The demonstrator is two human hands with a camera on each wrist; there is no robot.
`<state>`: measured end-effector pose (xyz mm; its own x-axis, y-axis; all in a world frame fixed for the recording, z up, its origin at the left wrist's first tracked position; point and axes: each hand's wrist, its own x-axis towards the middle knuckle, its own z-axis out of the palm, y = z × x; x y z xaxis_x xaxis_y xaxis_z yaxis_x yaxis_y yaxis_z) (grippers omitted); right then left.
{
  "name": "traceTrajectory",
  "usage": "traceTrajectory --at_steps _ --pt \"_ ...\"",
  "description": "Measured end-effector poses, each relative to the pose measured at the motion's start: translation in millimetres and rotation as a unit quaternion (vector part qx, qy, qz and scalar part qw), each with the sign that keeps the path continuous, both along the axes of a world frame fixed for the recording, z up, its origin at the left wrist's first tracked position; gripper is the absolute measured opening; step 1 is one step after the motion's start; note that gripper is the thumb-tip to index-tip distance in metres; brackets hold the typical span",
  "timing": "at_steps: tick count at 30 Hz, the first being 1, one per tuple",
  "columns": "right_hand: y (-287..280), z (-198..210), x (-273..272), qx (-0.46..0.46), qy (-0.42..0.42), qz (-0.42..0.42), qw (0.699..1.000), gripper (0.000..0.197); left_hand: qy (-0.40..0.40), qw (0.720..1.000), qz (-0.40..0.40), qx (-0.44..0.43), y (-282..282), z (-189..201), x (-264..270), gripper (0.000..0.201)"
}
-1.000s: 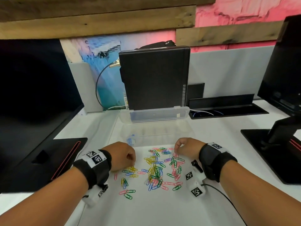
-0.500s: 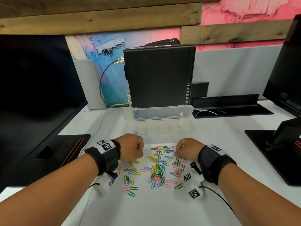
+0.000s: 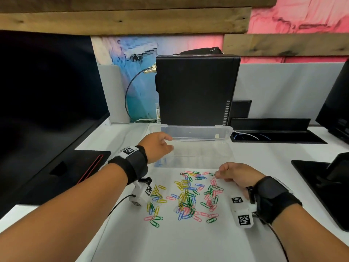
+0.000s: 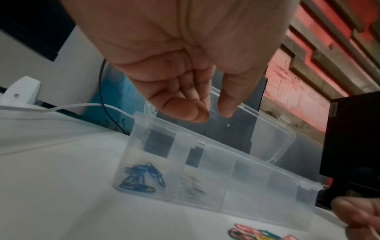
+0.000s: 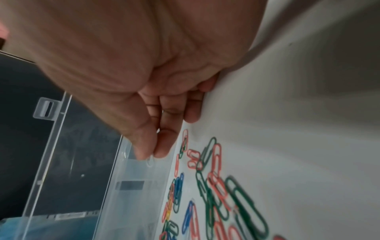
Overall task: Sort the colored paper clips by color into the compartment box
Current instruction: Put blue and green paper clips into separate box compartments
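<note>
A heap of coloured paper clips (image 3: pixel 188 195) lies on the white table in front of the clear compartment box (image 3: pixel 207 159). Its lid (image 3: pixel 196 132) stands open at the back. My left hand (image 3: pixel 171 142) hovers over the box's left end, fingers hanging loose and apart (image 4: pixel 213 113), holding nothing. Below it, blue clips (image 4: pixel 141 178) fill the end compartment and pale clips (image 4: pixel 191 186) lie in the one beside it. My right hand (image 3: pixel 217 173) is at the heap's far right corner, thumb and forefinger pinching a white paper clip (image 5: pixel 149 162) near the box's front wall (image 5: pixel 133 186).
A black computer case (image 3: pixel 196 91) stands right behind the box lid. Monitors flank the table, with their bases at the left (image 3: pixel 62 171) and the right (image 3: pixel 321 178). A black cable tray (image 3: pixel 273 133) sits at the back right.
My left hand has moved from the heap's left side forward to above the box's left end, and its fingers have uncurled. My right hand has stayed at the heap's far right.
</note>
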<state>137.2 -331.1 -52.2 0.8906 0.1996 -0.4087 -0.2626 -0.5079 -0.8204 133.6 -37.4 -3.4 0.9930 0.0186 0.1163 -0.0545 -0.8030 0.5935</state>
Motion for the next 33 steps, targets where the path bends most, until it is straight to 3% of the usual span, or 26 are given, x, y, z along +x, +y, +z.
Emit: traceTrajectory --at_steps 3,5,8,10,12,16,19,22,24,28,30,33 --pt "4 12 -13 -0.019 -0.017 -0.001 1.000 0.016 -0.022 0.999 -0.032 0.016 13 -1 -24 0.008" --pt "11 17 -18 -0.050 -0.050 0.018 0.997 0.011 0.018 0.993 -0.079 0.087 22 -4 -45 0.006" --pt "28 22 -21 -0.140 -0.146 0.042 0.978 0.007 0.088 0.963 -0.129 0.222 33 -14 -74 0.020" --pt "47 32 -24 -0.214 -0.202 0.083 0.952 0.005 0.105 0.958 -0.133 0.231 38 -21 -86 0.025" --pt "70 46 -22 -0.228 -0.242 0.112 0.937 0.004 0.110 0.961 -0.127 0.221 39 -28 -91 0.025" --pt "114 72 -2 -0.247 -0.335 0.096 0.904 0.005 0.114 0.957 -0.115 0.239 33 -36 -93 0.024" --pt "130 75 15 -0.270 -0.339 0.091 0.896 0.011 0.110 0.958 -0.118 0.239 30 -40 -93 0.023" --pt "127 68 12 -0.263 -0.369 0.140 0.880 0.018 0.098 0.965 -0.113 0.217 31 -40 -94 0.024" --pt "122 63 -4 -0.234 -0.371 0.214 0.873 0.019 0.090 0.968 -0.130 0.195 30 -39 -97 0.020" --pt "107 48 -40 -0.298 -0.306 0.373 0.823 0.016 0.087 0.966 -0.152 0.189 27 -39 -98 0.011" --pt "102 42 -46 -0.316 -0.300 0.393 0.810 0.017 0.098 0.961 -0.149 0.210 27 -39 -98 0.016" --pt "105 39 -46 -0.314 -0.292 0.390 0.815 0.018 0.113 0.955 -0.149 0.230 25 -38 -98 0.017"
